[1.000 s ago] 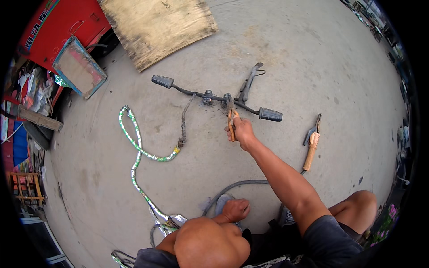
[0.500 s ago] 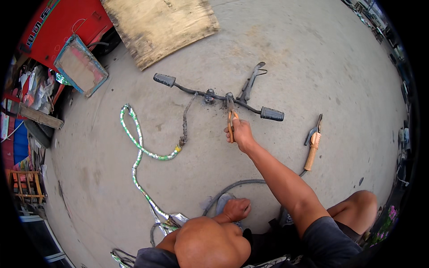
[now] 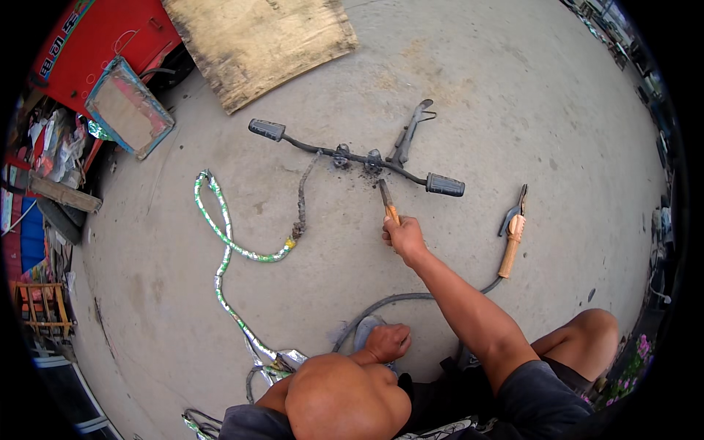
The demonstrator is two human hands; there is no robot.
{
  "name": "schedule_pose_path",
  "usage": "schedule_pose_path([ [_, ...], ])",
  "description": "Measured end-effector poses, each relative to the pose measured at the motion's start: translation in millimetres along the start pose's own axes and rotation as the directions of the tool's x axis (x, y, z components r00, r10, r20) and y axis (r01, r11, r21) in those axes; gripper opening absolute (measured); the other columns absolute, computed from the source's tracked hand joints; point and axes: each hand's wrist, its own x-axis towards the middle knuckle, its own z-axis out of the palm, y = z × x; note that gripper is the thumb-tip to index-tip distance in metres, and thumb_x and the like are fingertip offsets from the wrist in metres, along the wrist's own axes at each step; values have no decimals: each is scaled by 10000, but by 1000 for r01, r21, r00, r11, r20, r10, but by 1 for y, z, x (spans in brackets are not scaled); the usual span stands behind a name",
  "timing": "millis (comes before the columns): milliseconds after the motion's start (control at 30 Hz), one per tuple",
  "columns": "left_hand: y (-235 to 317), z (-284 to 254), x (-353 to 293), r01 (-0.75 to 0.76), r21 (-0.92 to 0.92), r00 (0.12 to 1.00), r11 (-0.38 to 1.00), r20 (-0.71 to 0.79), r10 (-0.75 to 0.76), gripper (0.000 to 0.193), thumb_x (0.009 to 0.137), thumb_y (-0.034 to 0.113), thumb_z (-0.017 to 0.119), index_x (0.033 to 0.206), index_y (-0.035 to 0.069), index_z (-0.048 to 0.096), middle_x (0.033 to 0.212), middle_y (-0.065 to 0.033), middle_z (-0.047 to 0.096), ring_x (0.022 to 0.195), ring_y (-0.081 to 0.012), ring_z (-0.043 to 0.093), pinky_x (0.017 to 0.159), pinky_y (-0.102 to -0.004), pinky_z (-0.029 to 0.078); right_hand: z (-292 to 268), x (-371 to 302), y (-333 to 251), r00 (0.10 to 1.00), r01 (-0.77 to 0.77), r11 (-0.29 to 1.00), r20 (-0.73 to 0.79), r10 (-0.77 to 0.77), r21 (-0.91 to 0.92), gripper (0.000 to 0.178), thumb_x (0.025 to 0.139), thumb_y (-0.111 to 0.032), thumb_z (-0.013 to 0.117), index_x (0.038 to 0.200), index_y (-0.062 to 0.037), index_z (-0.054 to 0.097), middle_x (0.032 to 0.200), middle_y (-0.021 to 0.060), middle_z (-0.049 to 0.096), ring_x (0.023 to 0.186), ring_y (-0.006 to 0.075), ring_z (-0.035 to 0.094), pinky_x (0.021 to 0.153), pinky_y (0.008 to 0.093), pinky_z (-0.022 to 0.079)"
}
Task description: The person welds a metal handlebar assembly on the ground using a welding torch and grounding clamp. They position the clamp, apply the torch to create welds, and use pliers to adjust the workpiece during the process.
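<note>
My right hand (image 3: 404,237) is closed round pliers (image 3: 388,200) with orange handles. Their dark jaws point away from me and stop just short of the footrest bar (image 3: 317,151), apart from it. This black metal bar has a ribbed rubber foot peg (image 3: 445,185) at each end and two brackets in the middle. A side stand (image 3: 413,133) angles off behind it on the right. Curled into a fist, my left hand (image 3: 389,342) rests low beside my shoe, beyond my bent knee (image 3: 345,400); nothing shows in it.
A welding electrode holder (image 3: 512,246) with a wooden-looking grip lies to the right, its cable trailing toward me. A foil-wrapped cable (image 3: 223,258) loops on the left; its dark bare end reaches the bar. Behind are plywood (image 3: 264,48), a framed panel (image 3: 130,108) and a red vehicle (image 3: 110,44).
The pliers have come off the bar's right bracket and drawn back toward me, slightly right. Their handles now sit closer together. My left hand stays in place.
</note>
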Motion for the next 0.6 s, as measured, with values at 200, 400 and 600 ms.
schedule_pose_path([
  [200,0,-3,0,-5,-7,1000,1000,0,5,161,806,140,611,694,75,516,676,-107,603,611,-321,619,516,-437,494,0,5,-7,989,110,915,-47,-139,-388,431,906,-360,593,821,58,656,800,273,653,819,437,643,746,498,481],
  [400,5,-8,0,46,-59,998,997,43,-43,165,803,134,610,687,72,511,667,-109,599,602,-323,614,507,-437,489,-1,15,-17,995,87,917,-13,-101,-389,445,904,-373,593,859,64,657,865,284,659,866,437,646,771,489,488],
  [600,4,-6,0,33,-66,999,997,8,-32,165,803,133,607,681,74,513,667,-108,598,596,-323,610,503,-434,485,4,23,-20,998,49,942,-25,-60,-331,452,905,-378,594,888,68,661,880,291,656,898,425,649,785,483,486],
])
